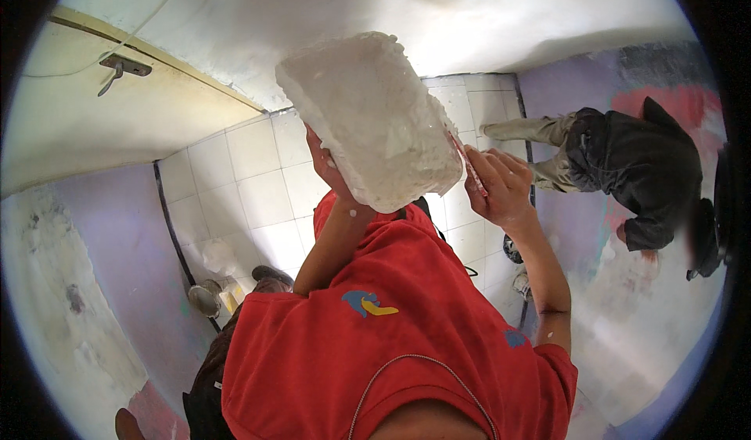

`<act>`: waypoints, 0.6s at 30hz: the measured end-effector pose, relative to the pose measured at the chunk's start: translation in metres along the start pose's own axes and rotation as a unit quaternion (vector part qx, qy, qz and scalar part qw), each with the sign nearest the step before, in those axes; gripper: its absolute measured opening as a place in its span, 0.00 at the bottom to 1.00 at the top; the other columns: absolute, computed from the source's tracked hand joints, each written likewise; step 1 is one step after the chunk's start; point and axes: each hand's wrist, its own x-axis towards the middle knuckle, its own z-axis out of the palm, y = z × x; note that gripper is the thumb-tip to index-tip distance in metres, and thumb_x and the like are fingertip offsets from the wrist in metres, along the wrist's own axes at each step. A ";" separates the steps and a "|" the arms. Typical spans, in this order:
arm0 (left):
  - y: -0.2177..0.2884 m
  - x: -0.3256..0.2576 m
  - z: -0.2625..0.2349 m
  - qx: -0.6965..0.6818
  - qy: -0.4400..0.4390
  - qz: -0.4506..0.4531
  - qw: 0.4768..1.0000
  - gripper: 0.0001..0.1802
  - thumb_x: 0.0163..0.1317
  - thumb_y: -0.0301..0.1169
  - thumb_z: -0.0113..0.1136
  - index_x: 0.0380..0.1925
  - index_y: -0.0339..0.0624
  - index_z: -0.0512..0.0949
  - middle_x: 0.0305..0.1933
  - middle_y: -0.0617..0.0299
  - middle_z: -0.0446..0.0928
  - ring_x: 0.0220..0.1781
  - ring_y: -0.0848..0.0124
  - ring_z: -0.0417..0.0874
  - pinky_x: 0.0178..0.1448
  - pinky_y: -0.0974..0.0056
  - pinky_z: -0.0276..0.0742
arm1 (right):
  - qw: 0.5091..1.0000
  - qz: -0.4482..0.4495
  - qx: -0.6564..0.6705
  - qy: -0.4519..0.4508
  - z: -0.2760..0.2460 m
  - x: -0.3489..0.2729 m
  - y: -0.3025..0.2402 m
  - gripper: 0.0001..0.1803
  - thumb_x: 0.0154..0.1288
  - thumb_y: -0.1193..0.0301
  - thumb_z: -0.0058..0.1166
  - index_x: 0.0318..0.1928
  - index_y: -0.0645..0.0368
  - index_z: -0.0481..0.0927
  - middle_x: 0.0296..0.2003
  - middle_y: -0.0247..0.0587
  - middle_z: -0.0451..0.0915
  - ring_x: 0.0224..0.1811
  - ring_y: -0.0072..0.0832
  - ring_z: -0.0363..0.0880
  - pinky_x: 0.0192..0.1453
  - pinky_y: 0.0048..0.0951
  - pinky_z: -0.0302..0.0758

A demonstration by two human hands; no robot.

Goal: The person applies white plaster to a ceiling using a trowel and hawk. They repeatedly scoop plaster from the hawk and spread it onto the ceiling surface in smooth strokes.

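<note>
- The white wall (pixel 407 10) fills the upper part of the view from ten to two o'clock, with a pale door (pixel 117 119) and its metal handle (pixel 117 68) off at ten o'clock.
- The tiled floor (pixel 250 174) runs down the middle, bounded by purple-painted walls (pixel 117 229) at eight and three o'clock.
- The red shirt (pixel 391 338) of the person at work takes up six o'clock.
- Another person in dark clothes (pixel 641 166) crouches at three o'clock, well apart from the work.
- The slab (pixel 371 119), loaded with white plaster, sits at the centre of the view towards twelve o'clock, tilted and held up close to the wall. I judge it heavy for its size and wet; the load looks soft and liable to slide off if it tips further, so it wants support from underneath, flat under its middle.
- The left hand (pixel 328 170) is beneath the slab at its seven o'clock corner, bearing it from below; its fingers are mostly hidden by the load.
- The right hand (pixel 501 182) is at the slab's four o'clock edge, closed around a thin reddish tool (pixel 468 162) whose tip touches the plaster.
- A few small pots (pixel 211 291) stand on the floor at eight o'clock.
</note>
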 end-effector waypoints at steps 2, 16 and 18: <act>-0.002 0.000 0.002 -0.021 -0.001 -0.012 1.000 0.27 0.69 0.52 0.34 0.61 0.49 0.63 0.58 0.61 0.70 0.56 0.65 0.74 0.56 0.58 0.76 | 1.000 0.010 -0.008 -0.007 -0.002 0.001 -0.002 0.19 0.57 0.75 0.54 0.50 0.65 0.73 0.30 0.43 0.80 0.24 0.35 0.79 0.27 0.32 0.75; -0.009 0.007 -0.010 -0.019 -0.026 -0.001 0.999 0.28 0.69 0.51 0.34 0.61 0.48 0.63 0.57 0.60 0.71 0.57 0.64 0.74 0.57 0.58 0.76 | 0.999 0.043 0.005 0.026 0.000 -0.018 -0.006 0.18 0.54 0.81 0.54 0.48 0.66 0.72 0.27 0.46 0.79 0.21 0.35 0.77 0.25 0.32 0.73; -0.006 0.008 -0.011 -0.015 -0.023 0.006 1.000 0.28 0.69 0.51 0.35 0.61 0.47 0.63 0.57 0.60 0.71 0.56 0.64 0.74 0.57 0.58 0.76 | 0.998 0.068 0.015 0.007 0.002 -0.032 -0.001 0.17 0.56 0.80 0.53 0.48 0.66 0.72 0.27 0.46 0.78 0.21 0.31 0.76 0.24 0.30 0.72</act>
